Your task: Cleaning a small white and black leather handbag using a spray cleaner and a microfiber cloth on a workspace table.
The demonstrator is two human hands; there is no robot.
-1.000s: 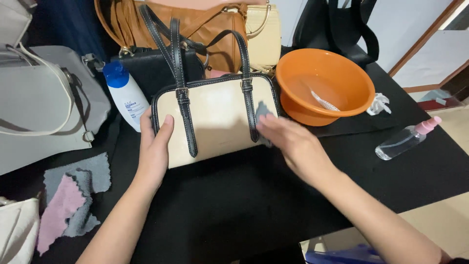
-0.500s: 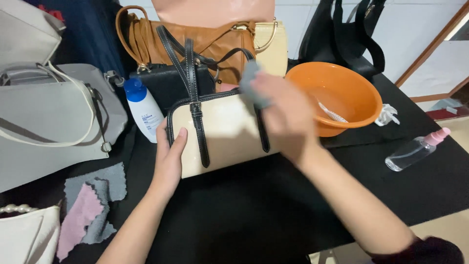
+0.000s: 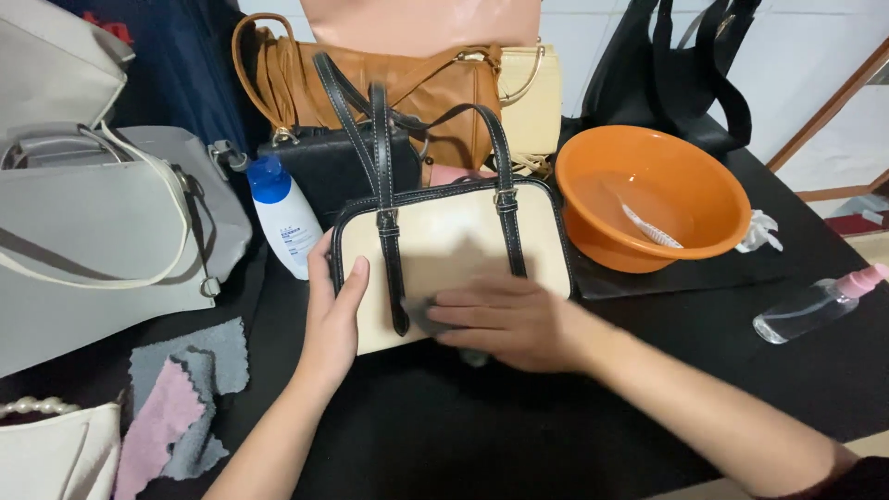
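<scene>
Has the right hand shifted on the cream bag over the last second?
Yes. The right hand has come down from the bag's upper right corner, near the orange basin, to the lower front of the cream bag, pressing a grey cloth.

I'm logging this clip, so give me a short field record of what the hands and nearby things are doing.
left hand: grips the left edge of the cream handbag
right hand: presses a grey cloth flat on the bag's front
surface: black table
right of bag: orange basin, clear spray bottle
left of bag: white bottle, spare cloths
</scene>
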